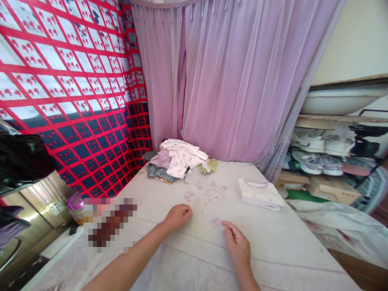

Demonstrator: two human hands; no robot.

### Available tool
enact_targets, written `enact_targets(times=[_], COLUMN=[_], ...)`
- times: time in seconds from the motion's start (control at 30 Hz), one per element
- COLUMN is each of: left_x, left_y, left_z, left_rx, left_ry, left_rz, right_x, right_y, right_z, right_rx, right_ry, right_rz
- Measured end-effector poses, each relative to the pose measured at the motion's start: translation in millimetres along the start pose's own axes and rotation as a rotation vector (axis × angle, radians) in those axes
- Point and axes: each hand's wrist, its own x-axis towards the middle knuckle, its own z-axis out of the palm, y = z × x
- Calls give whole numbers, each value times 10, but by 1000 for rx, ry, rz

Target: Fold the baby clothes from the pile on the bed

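Note:
My left hand is loosely curled just above a pale sheet with a floral print; I see nothing in its fingers. To its right, my right hand has thumb and fingers drawn together over the same sheet, with nothing visible between them. Beyond my left hand lies a heap of clothes, white printed, lilac, green and denim-like pieces in a loose pile. A folded white garment with a lilac neckline rests flat at the right, apart from both hands.
Purple curtains hang behind the far edge. A red-and-white patterned cloth covers the left wall. At the right stand shelves with shoes, cardboard boxes and clear plastic. A purple-lidded container is at the left, near a pixelated patch.

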Motion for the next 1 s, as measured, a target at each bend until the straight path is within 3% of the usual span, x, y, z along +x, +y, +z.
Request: enact_targets(times=[0.2,0.33,0.63,1.0], left_x=[609,935,1388,1554], left_y=[-195,-252,-368,-436], left_z=[-494,-678,-706,-763], left_rx=[211,356,574,636], left_ry=[145,187,206,192], left_rz=[-4,6,42,101], right_x=[10,7,9,8], right_y=[-5,-18,-43,-61], right_z=[5,13,21,41], right_rx=[11,-6,-45,-77], right_ry=[-5,-20,-52,-54], right_rz=[8,-12,-66,-99])
